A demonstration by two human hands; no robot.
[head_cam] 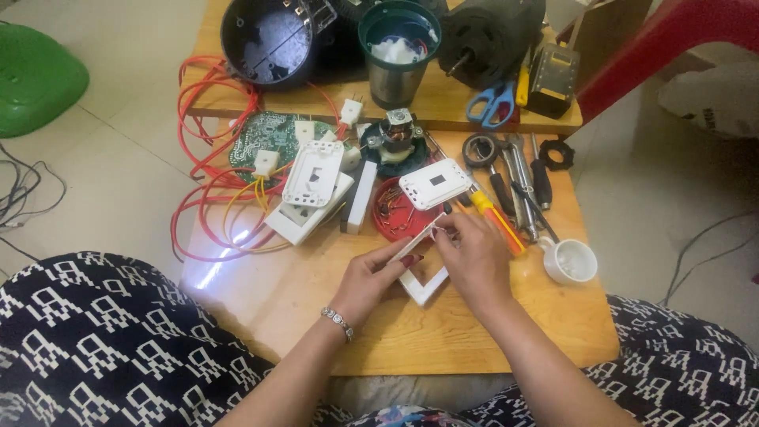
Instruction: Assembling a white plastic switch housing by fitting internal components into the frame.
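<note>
2 hands — left hand (370,277), right hand (468,255) — pinching white frame (423,286), cluttered wooden table (316,308), tiled floor (118,182)

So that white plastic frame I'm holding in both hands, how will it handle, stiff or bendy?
The white frame looks thin and hollow, so probably light and a little flexible. Its narrow sides may snap if twisted. Left hand and right hand pinch one edge, so it likely pivots easily.

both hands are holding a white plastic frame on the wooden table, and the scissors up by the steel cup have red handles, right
Not quite: the scissors have blue handles, not red, as the head view shows. The rest holds: the left hand and right hand both hold the white plastic frame over the wooden table, and the scissors lie near the steel cup.
</note>
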